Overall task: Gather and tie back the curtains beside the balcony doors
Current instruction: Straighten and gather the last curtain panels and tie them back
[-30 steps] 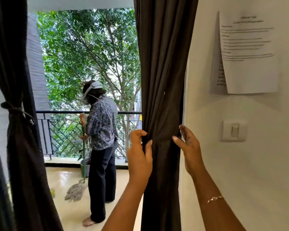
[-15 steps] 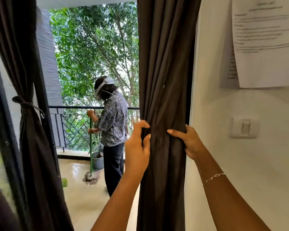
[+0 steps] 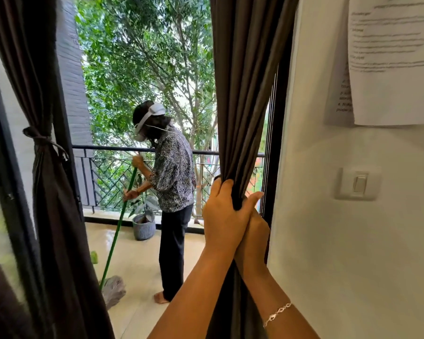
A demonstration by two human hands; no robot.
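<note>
Clutching curtain (image 3: 245, 94) beside wall (image 3: 328, 241)
Left hand (image 3: 224, 216) grips it; right hand (image 3: 256, 233) grasp hidden; person (image 3: 174, 172) with mop (image 3: 115, 231) occupies balcony (image 3: 142, 265).

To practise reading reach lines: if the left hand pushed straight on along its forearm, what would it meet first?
The curtain: the left hand grips its folds. Beyond that, perhaps the door frame, though depth is unclear.

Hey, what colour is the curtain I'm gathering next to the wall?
The curtain is plain dark brown with no pattern. The head view shows it best.
</note>
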